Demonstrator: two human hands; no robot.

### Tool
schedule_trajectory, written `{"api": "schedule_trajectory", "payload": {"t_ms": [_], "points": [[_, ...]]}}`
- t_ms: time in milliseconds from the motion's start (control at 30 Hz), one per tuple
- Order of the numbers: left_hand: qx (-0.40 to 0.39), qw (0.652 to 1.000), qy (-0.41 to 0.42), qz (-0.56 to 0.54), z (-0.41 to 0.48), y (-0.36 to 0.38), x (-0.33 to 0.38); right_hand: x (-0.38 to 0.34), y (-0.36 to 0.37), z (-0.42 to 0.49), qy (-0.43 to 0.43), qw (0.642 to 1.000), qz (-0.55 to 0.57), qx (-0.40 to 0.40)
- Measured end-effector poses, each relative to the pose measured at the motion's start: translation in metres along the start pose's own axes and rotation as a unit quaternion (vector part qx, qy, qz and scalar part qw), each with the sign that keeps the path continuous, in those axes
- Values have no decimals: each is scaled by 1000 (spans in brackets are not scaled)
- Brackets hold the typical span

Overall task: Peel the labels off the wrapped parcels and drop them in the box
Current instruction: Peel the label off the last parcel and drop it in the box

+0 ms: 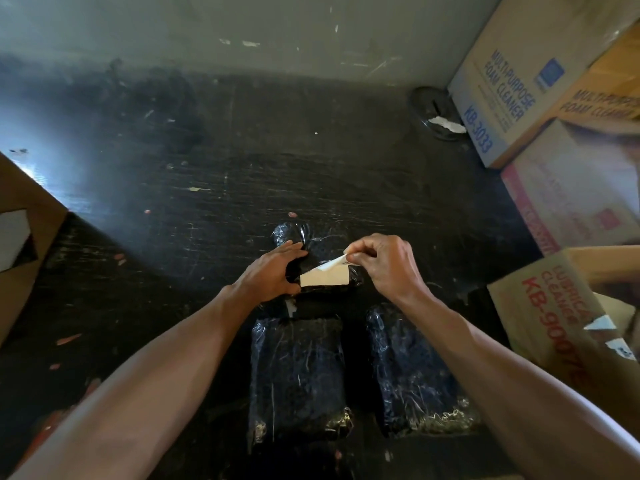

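The parcels (pixel 298 372) were black under glossy clear film streaked with white glints. The label (pixel 323 278) was cream, its lifted flap white. The worktop (pixel 242 150) was black, scratched pale, flecked pink. The blue-lettered carton (pixel 485 98) and red-lettered carton (pixel 540 306) were tan; the pink carton (pixel 571 202) was part white.
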State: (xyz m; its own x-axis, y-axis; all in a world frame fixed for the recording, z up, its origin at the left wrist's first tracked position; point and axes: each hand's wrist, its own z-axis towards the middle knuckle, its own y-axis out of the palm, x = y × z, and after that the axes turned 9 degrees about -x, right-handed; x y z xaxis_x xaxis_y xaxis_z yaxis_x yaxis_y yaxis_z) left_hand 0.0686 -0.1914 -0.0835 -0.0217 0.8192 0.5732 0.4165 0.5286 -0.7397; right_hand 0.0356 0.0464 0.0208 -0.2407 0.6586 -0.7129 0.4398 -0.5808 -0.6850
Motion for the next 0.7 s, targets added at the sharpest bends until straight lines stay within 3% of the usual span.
{"api": "schedule_trajectory", "payload": {"t_ms": [167, 700], "points": [[-31, 999, -1, -14, 1, -4, -2, 2, -6, -3, 7, 1000, 2, 2], [-26, 999, -15, -26, -4, -8, 10, -2, -17, -18, -22, 999, -10, -34]]}}
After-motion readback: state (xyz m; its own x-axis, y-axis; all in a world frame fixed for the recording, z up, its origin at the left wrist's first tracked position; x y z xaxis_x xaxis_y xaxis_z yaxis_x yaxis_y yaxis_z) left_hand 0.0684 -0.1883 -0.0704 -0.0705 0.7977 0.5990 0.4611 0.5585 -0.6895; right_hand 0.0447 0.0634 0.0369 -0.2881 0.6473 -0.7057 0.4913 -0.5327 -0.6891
